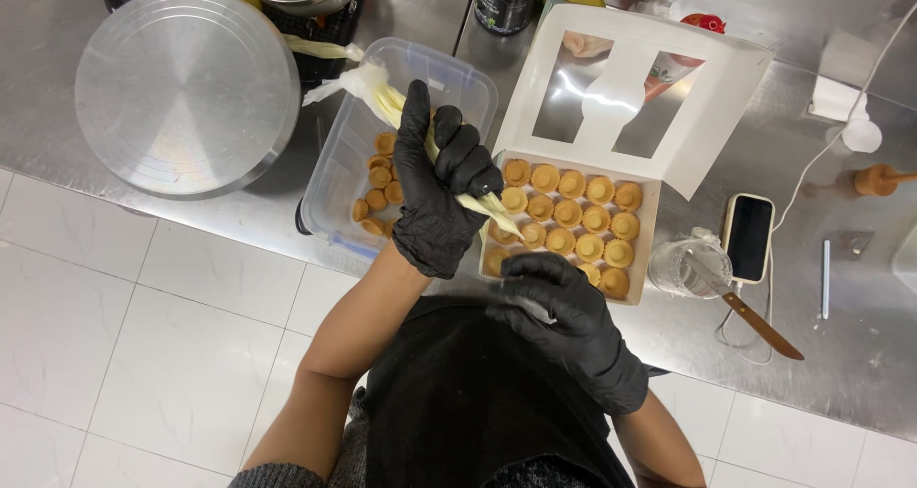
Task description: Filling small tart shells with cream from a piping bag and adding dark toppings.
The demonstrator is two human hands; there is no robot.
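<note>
At the centre of the frame the left hand (437,187), in a black glove, is clamped round a piping bag (401,116) whose tip points down at the tart shells (570,216) in a white box (650,249). Just below, the right hand (564,311) curls at the box's near edge; whether it grips anything I cannot tell. A clear tub (458,73) of more shells sits left of the box on the tabletop (860,354).

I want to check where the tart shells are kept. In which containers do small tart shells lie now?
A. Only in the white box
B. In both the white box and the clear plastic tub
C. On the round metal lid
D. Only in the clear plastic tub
B: golden tart shells fill rows in the white box, and more shells lie in the clear plastic tub.
</note>
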